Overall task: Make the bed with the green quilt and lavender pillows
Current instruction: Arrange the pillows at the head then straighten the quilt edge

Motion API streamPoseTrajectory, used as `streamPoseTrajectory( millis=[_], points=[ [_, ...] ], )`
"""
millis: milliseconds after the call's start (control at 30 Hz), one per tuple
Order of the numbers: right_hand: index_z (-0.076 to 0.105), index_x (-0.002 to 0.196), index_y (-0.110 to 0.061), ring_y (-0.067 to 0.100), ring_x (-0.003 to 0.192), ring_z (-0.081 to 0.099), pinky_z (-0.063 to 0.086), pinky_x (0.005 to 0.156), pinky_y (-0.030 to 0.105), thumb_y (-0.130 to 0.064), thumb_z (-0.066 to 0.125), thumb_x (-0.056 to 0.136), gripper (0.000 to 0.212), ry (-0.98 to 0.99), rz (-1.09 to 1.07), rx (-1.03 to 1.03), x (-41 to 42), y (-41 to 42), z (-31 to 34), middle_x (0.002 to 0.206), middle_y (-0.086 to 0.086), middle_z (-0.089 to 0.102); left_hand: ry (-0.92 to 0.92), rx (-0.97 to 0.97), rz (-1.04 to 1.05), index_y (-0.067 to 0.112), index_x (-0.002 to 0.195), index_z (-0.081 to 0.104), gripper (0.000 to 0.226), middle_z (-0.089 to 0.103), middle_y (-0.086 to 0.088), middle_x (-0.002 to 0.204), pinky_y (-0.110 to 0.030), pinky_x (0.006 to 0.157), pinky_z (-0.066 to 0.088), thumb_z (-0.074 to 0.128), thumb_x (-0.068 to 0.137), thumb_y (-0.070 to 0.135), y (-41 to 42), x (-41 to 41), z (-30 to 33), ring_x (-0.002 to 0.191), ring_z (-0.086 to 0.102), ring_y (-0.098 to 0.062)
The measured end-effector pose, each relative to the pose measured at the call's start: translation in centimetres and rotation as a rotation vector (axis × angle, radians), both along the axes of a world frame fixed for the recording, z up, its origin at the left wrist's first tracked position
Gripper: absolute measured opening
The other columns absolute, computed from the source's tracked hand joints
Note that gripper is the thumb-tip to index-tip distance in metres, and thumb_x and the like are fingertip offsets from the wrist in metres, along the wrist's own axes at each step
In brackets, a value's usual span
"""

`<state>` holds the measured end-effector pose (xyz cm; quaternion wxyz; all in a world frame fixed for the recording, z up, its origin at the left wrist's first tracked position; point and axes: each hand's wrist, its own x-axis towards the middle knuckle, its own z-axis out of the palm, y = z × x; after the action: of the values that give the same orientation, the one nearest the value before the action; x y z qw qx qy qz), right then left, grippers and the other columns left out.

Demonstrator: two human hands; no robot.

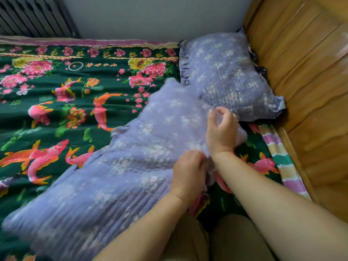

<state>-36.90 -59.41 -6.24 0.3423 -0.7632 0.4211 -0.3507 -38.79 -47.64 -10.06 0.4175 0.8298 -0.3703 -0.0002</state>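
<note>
We see left hand (pixel 188 172) gripping near edge of blurred lavender pillow (pixel 116 176), fingers curled into fabric. Right hand (pixel 222 130) just beyond left, pinching same pillow's edge. Second pillow (pixel 226 74) beyond right hand, against headboard (pixel 305 72). Green quilt (pixel 56 110) spread beneath both (fish, flower print).
</note>
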Motion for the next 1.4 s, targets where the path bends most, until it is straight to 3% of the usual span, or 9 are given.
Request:
streamPoseTrajectory(
  millis=[133, 233, 300, 400, 533, 700, 1000, 1133, 1400],
  points=[
    [0.06, 0.119, -0.011, 0.03, 0.119, 0.047, 0.036, 0.099, 0.04, -0.025, 0.05, 0.093, 0.031, 0.275, 0.181, -0.079, -0.6, -3.9, -0.2, 0.126, 0.013, 0.055, -0.037, 0.345, -0.332, 0.008, 0.075, 0.063, 0.027, 0.063, -0.014, 0.08, -0.033, 0.06, 0.047, 0.057, 0.074, 0.033, -3.2, -0.6, -2.1, 0.075, 0.061, -0.032],
    [0.049, 0.133, -0.023, 0.029, 0.131, 0.036, 0.029, 0.107, 0.039, -0.021, 0.048, 0.093, 0.04, 0.705, 0.418, -0.078, -1.3, -5.6, -1.9, 0.141, 0.008, 0.043, 0.193, 0.313, -0.021, 0.01, 0.083, 0.066, 0.054, 0.062, -0.014, 0.091, -0.038, 0.078, 0.043, 0.033, 0.079, 0.053, -2.6, 2.0, -3.5, 0.093, 0.056, -0.033],
    [0.036, 0.141, -0.028, 0.026, 0.14, 0.022, 0.019, 0.112, 0.041, -0.024, 0.051, 0.091, 0.052, 0.924, 0.559, -0.135, -1.4, -6.6, -3.5, 0.15, 0.004, 0.027, 0.141, 0.335, 0.27, 0.012, 0.106, 0.064, 0.036, 0.058, -0.014, 0.109, -0.04, 0.092, 0.037, 0.052, 0.083, 0.037, -1.9, 4.4, -4.2, 0.108, 0.051, -0.034],
    [0.011, 0.149, -0.031, 0.024, 0.147, -0.006, 0.002, 0.115, 0.047, -0.025, 0.058, 0.09, 0.076, 1.078, 0.733, -0.279, -0.3, -7.5, -5.5, 0.159, 0.002, -0.005, 0.099, 0.592, 0.461, 0.014, 0.139, 0.037, 0.067, 0.03, -0.013, 0.145, -0.045, 0.113, 0.013, 0.064, 0.08, 0.031, -1.1, 7.2, -4.6, 0.135, 0.027, -0.032],
    [0.021, 0.146, -0.031, 0.025, 0.146, -0.013, -0.005, 0.113, 0.058, -0.015, 0.054, 0.092, 0.066, 1.096, 0.905, -0.51, 3.3, -8.5, -6.4, 0.16, 0.004, -0.011, 0.327, 0.78, 0.678, 0.01, 0.133, 0.043, 0.068, 0.044, -0.017, 0.139, -0.045, 0.109, 0.023, 0.068, 0.079, 0.043, -1.5, 10.1, -5.7, 0.132, 0.037, -0.032],
    [0.054, 0.121, -0.018, 0.025, 0.123, 0.048, 0.022, 0.108, 0.042, -0.017, 0.036, 0.098, 0.029, 1.0, 1.066, -0.567, 5.7, -8.5, -6.1, 0.126, 0.008, 0.056, 0.383, 0.625, 0.79, 0.004, 0.096, 0.063, 0.021, 0.063, -0.023, 0.109, -0.035, 0.073, 0.036, 0.049, 0.092, 0.019, -3.2, 11.0, -4.1, 0.103, 0.056, -0.039],
    [0.049, 0.114, -0.015, 0.035, 0.105, 0.06, 0.043, 0.079, 0.036, -0.02, 0.047, 0.093, 0.022, 0.885, 1.053, -0.16, 6.8, -13.0, 3.2, 0.114, 0.015, 0.064, 0.415, 0.312, 0.93, 0.0, 0.086, 0.063, 0.023, 0.063, -0.025, 0.094, -0.038, 0.074, 0.037, 0.051, 0.09, 0.019, -8.4, 13.2, 6.7, 0.089, 0.055, -0.039],
    [0.043, 0.093, -0.024, 0.036, 0.102, 0.057, 0.038, 0.075, 0.037, -0.026, 0.048, 0.092, 0.006, 0.856, 1.029, -0.029, 6.8, -15.4, 6.4, 0.108, 0.013, 0.063, 0.388, 0.216, 0.85, 0.0, 0.084, 0.065, 0.039, 0.063, -0.024, 0.088, -0.038, 0.074, 0.037, 0.041, 0.075, 0.03, -10.9, 14.0, 10.2, 0.086, 0.057, -0.038],
    [0.033, 0.067, -0.024, 0.029, 0.08, 0.053, 0.027, 0.058, 0.034, -0.036, 0.058, 0.089, 0.035, 0.674, 0.769, 0.134, 7.0, -16.5, 11.9, 0.072, -0.001, 0.05, 0.238, 0.112, 0.534, -0.001, 0.095, 0.069, 0.015, 0.067, -0.022, 0.093, -0.03, 0.075, 0.033, 0.059, 0.086, 0.004, -13.8, 18.3, 15.5, 0.091, 0.062, -0.034]
  ],
)
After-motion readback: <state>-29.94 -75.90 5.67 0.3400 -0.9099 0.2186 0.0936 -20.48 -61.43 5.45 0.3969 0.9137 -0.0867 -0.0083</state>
